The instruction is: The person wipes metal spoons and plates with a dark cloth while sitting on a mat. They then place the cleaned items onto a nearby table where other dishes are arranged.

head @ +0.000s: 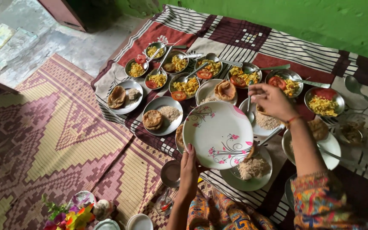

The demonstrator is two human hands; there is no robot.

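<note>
My left hand [188, 168] grips the near edge of an empty white plate with pink flower prints [218, 134], held tilted above the spread. My right hand [270, 101] hovers over a steel plate of white grainy food [264, 121], fingers bent around a spoon handle [249, 104]; the grip is partly hidden. Steel plates with fried flatbread and grainy food [162, 115] lie to the left. A row of small steel bowls with yellow food and tomato slices [187, 84] sits beyond them.
A checked maroon and white cloth [235, 40] carries the dishes, over a woven mat [56, 140]. More bowls [323, 101] and a ladle [354, 85] lie at right. Flowers [71, 215] and small cups [170, 173] sit near me. A green wall [320, 19] stands behind.
</note>
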